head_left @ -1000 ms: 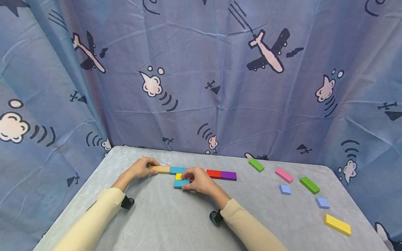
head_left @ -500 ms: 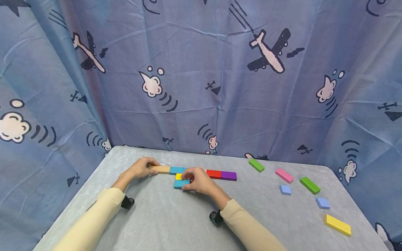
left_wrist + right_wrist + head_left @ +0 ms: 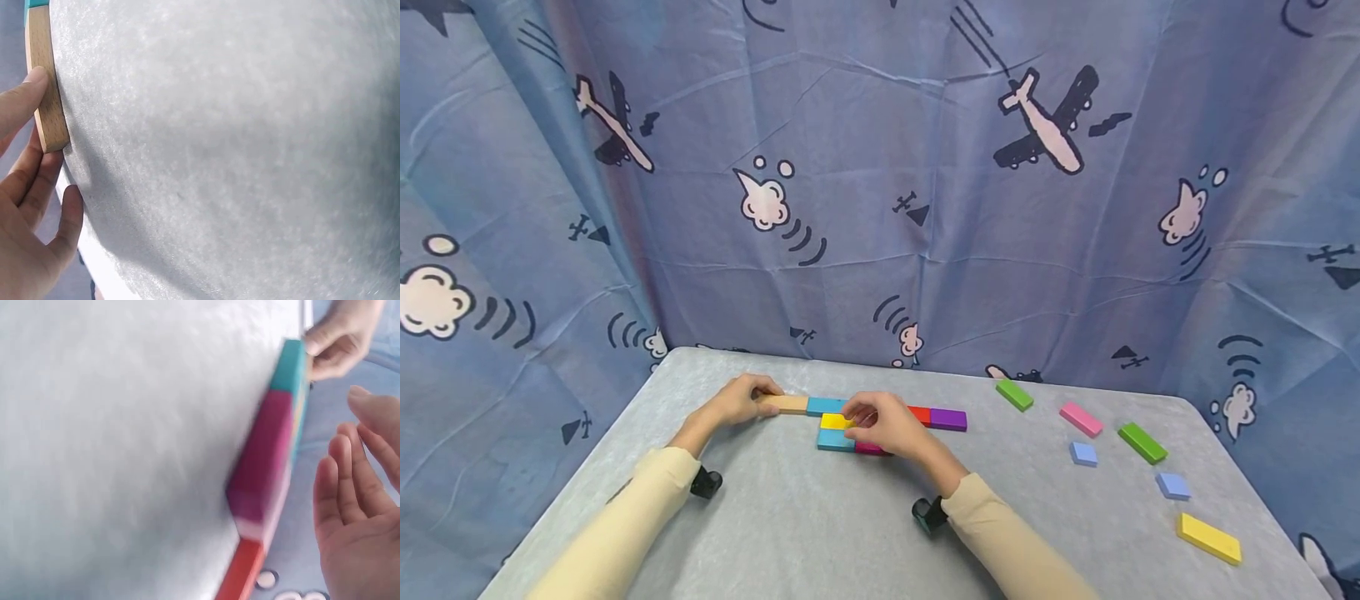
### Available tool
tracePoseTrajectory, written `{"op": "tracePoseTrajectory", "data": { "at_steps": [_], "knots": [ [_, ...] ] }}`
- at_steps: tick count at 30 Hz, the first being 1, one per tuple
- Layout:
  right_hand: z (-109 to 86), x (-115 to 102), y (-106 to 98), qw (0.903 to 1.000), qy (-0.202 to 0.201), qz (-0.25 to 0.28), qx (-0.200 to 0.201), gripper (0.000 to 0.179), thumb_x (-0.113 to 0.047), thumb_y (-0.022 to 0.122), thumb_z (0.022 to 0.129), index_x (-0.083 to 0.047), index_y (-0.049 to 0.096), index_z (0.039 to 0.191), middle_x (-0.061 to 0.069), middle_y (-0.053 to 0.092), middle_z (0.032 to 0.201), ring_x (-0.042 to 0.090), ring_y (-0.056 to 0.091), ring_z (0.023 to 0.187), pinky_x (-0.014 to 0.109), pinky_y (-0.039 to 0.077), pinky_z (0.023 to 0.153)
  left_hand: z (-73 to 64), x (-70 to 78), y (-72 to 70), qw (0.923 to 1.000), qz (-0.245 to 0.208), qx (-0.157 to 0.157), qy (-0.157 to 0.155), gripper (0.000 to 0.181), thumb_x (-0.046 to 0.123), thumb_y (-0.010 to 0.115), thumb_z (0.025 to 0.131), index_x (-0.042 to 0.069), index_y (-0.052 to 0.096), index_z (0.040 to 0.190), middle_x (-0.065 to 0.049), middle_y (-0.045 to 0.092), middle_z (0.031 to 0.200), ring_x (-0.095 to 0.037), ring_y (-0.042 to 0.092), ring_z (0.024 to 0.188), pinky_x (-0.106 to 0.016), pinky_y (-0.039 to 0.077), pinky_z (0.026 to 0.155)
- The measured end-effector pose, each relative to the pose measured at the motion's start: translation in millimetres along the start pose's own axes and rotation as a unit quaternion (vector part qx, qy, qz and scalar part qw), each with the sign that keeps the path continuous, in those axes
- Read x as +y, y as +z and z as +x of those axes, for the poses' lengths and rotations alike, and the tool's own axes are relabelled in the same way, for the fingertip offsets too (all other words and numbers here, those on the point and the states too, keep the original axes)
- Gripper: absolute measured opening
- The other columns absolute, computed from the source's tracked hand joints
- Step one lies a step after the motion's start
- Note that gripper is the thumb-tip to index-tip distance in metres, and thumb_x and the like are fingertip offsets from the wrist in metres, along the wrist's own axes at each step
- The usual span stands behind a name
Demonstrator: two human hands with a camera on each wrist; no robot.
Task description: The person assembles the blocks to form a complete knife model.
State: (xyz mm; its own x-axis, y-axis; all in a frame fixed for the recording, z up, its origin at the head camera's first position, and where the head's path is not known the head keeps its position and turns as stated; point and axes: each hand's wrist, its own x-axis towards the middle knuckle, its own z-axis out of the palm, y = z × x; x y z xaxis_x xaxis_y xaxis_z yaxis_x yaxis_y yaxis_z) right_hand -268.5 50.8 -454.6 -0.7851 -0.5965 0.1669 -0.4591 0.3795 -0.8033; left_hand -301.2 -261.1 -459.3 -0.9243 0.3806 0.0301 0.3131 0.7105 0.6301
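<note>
Wooden block (image 3: 51, 112) | left grip (image 3: 734, 402) covers part | magenta block (image 3: 265, 444) blurred

From above the near side of the worktop (image 3: 790, 525), the head camera faces forward and down; the wrist cameras (image 3: 706, 482) (image 3: 929, 515) look from close over it, both catching the left hand (image 3: 737, 401).

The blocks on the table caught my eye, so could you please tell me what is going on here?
A person's left hand pinches the wooden block at the left end of a row of blocks. Their right hand holds nothing and hides the row's middle from the head view. A yellow block, a teal block and a magenta block lie in front of the row. Six loose blocks lie apart to the right.
</note>
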Motion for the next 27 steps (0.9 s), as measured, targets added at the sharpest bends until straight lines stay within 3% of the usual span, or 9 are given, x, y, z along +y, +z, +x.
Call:
{"op": "tracePoseTrajectory", "data": {
  "at_steps": [9,16,27],
  "knots": [
    [-30.9,8,-38,0.9992,-0.022,0.025,0.024,0.023,0.000,0.076,0.090,0.005,0.071,0.111,0.016,0.069,0.105,0.022,0.066,0.089,0.033,0.055,0.082,0.1,2.2,0.5,1.0000,0.001,0.002,-0.003,0.019,0.008,0.079,0.090,0.005,0.075,0.108,-0.006,0.071,0.104,-0.027,0.063,0.096,-0.050,0.047,0.090],
    [-65.2,26,-63,0.9993,0.002,0.014,0.033,0.021,-0.001,0.077,0.090,0.002,0.072,0.111,0.010,0.070,0.106,0.021,0.066,0.089,0.031,0.055,0.080,-3.1,3.3,4.0,0.9999,-0.004,0.006,-0.008,0.018,0.008,0.079,0.090,0.006,0.075,0.108,-0.007,0.071,0.103,-0.028,0.063,0.096,-0.050,0.048,0.089],
    [-125.8,42,-108,0.9977,0.024,0.025,0.058,0.025,-0.007,0.075,0.094,0.005,0.069,0.115,0.024,0.067,0.111,0.025,0.068,0.095,0.030,0.056,0.082,-2.3,1.3,5.5,1.0000,0.004,0.007,-0.003,0.018,0.009,0.079,0.090,0.006,0.075,0.108,-0.007,0.071,0.106,-0.029,0.062,0.099,-0.051,0.047,0.091]
  ]
}}
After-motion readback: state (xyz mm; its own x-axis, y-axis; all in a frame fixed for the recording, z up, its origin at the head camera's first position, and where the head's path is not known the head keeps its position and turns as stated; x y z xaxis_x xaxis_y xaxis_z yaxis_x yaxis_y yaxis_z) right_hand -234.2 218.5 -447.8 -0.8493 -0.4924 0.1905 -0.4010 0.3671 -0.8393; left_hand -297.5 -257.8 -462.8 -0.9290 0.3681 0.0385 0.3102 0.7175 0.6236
